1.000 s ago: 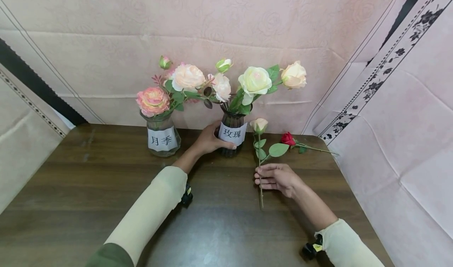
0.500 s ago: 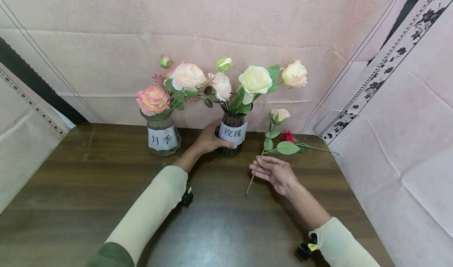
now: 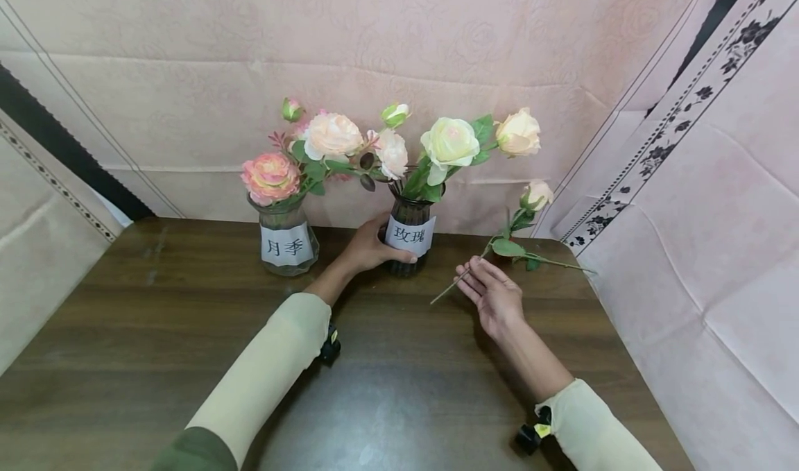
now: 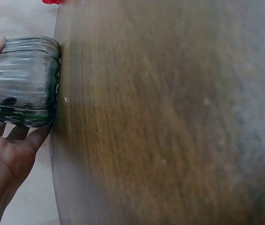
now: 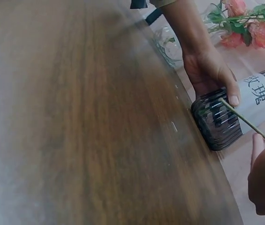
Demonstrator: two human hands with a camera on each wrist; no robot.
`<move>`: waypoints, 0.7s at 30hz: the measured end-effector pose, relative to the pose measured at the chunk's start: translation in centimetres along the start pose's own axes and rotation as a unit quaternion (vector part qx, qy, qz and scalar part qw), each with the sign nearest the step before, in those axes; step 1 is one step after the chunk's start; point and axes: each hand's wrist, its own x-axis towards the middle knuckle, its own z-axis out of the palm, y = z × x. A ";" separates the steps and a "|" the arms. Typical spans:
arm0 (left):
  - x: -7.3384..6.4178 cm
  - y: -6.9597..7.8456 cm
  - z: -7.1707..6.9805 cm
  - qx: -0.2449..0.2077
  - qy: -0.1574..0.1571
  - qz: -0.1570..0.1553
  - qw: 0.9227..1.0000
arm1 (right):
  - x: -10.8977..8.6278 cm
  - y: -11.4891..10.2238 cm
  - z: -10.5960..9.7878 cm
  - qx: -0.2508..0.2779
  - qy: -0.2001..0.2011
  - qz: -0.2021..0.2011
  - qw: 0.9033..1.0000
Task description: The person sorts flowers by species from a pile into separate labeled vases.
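My left hand (image 3: 371, 246) grips the side of a dark ribbed glass vase (image 3: 408, 214) with a white paper label. White and cream roses (image 3: 449, 142) stand in that vase. The left wrist view shows my thumb and fingers around the clear vase base (image 4: 26, 79). To its right, my right hand (image 3: 497, 296) pinches the thin stem of a pale cream rose (image 3: 537, 195). This rose tilts, its bloom to the upper right and the bare stem end to the lower left. Behind its leaves lies another flower's stem (image 3: 564, 264) on the table; its red bloom is almost hidden.
A second, clear glass vase (image 3: 290, 270), also labelled, stands on the left with pink and peach flowers (image 3: 270, 179) leaning toward the dark vase. Brown wooden table (image 3: 156, 360) lies beneath. Pink patterned cloth (image 3: 399, 27) hangs right behind it, with pale cloth at both sides.
My right hand has moved away from me, tipping the cream rose from upright to slanting right, so its leaves now cover the red bloom. The left hand stays on the vase.
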 end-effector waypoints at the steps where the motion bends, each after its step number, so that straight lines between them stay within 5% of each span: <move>1: 0.0 0.0 0.0 0.000 0.000 0.000 1.000 | 0.1 0.0 0.1 0.014 0.009 -0.008 1.000; 10: 0.1 -0.2 0.1 0.001 -0.002 -0.004 1.000 | 1.1 -1.0 0.8 0.126 0.063 -0.081 0.987; 21: 0.1 -0.1 0.0 0.000 -0.001 0.002 1.000 | 1.9 -3.8 3.2 0.206 0.066 -0.147 0.965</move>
